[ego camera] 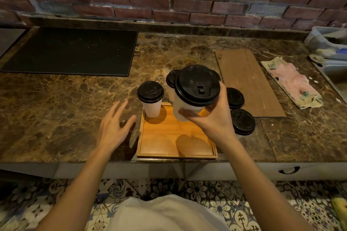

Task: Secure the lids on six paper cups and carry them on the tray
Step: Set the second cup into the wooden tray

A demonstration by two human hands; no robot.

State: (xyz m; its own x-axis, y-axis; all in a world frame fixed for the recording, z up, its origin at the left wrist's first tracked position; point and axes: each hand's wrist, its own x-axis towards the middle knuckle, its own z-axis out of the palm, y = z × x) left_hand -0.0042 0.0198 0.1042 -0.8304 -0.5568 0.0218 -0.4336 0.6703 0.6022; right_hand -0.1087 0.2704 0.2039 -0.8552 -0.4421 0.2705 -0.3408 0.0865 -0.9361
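**Stock at the surface, by size**

- Surface [56, 118]: brown marble with a brick wall behind.
- Black mat [71, 50]: lies flat at the far-left corner.
- Wooden board [246, 80]: lies flat, right of centre.
- Tray [161, 137]: wooden, set at the near edge, probably for easy loading.
- Right grip [212, 118]: fingers and thumb are curled round the held cup's wall, keeping it aloft over the tray's far-right part. It is likely bound for a spot there.
- Left grip [112, 127]: fingers spread and empty, hovering just left of the tray, perhaps to steady it.
- Held cup [195, 88]: long axis near upright, black lid uppermost, tipped slightly.
- Corner cup [151, 99]: upright on the tray's far-left corner.
- Rear cup [171, 78]: partly hidden.
- Two waiting cups [235, 98]: just beside the tray's right edge.
- Sixth cup: not visible.
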